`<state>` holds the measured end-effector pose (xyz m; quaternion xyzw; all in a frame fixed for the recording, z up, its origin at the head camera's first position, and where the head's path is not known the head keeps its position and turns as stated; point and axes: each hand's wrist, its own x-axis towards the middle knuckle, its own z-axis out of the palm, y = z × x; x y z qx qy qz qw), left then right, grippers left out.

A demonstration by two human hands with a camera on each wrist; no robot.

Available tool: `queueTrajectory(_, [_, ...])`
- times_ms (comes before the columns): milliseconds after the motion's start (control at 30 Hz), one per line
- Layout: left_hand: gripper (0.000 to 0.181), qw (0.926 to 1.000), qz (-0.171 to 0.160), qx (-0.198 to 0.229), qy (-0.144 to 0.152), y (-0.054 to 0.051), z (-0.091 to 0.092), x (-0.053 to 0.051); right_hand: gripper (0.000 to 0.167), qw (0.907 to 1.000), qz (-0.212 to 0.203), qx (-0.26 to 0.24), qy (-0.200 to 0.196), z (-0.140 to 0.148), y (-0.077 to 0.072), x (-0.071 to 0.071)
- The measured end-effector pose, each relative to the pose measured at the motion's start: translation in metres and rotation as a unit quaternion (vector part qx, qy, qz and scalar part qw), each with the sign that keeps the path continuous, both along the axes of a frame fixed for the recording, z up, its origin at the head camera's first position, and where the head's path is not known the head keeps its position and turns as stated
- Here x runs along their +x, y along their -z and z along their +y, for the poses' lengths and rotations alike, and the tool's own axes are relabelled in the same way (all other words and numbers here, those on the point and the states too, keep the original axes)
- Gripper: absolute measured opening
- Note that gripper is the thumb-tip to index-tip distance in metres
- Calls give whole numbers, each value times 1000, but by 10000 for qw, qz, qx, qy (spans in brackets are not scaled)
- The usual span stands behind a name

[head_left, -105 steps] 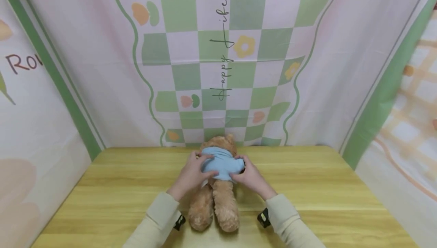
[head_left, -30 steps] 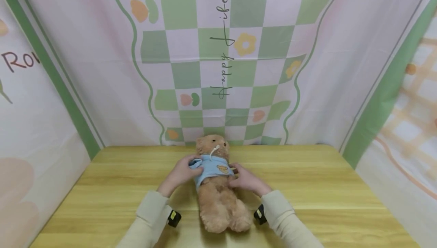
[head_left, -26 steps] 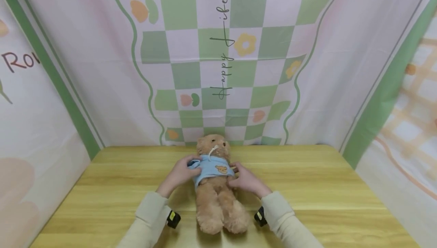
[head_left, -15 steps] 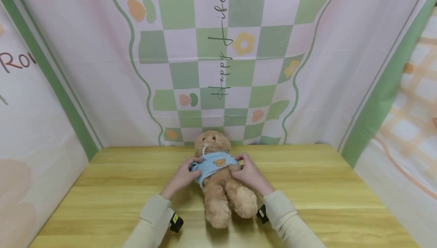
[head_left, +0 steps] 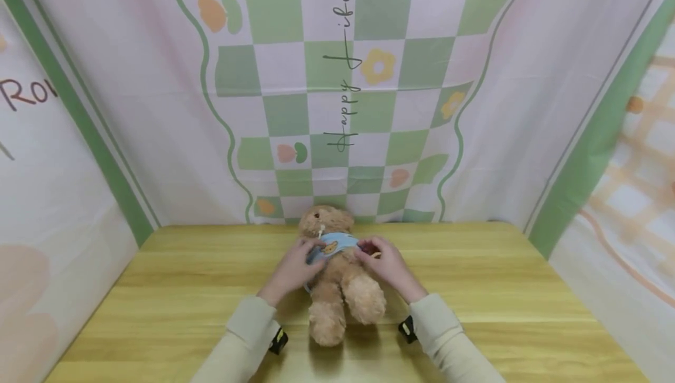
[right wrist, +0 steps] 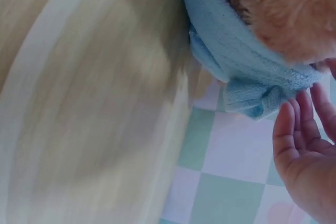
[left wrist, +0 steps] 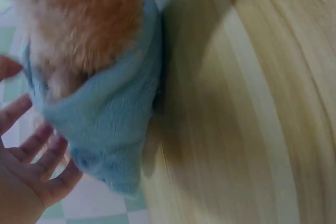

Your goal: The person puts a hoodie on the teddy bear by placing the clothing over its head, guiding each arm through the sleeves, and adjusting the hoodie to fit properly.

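Note:
A brown plush teddy bear in a short blue shirt is between my hands at mid table, belly up, its head at the far edge by the backdrop and turned left. A bear print and a white cord show on the shirt. My left hand holds the shirt at the bear's left-hand side, thumb and fingers curved over it. My right hand grips the opposite side near the shirt hem. In the right wrist view, the fingertips touch the blue cloth. The bear's arms are mostly hidden.
The wooden table spreads around the bear. A green-and-white checked cloth backdrop hangs at its far edge, with printed cloths at left and right. Black wrist cameras hang below both cuffs.
The bear has turned from back up to belly up; over the last half second its head rolled left and legs swung left. My left hand has moved inward over the shirt.

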<state>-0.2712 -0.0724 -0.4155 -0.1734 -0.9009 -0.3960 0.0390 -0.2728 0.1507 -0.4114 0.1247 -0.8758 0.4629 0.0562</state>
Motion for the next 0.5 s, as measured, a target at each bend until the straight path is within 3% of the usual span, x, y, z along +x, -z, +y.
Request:
queueTrajectory(167, [60, 9987, 142, -490, 15, 4, 8, 3, 31, 9998, -183, 0, -18, -5, -1, 0])
queueTrajectory(367, [62, 9951, 679, -715, -123, 11, 15, 6, 26, 9990, -430, -55, 113, -7, -3, 0])
queueTrajectory(500, [62, 9915, 903, -903, -239, 12, 21, 8, 18, 9995, -132, 198, 208, -9, -3, 0])
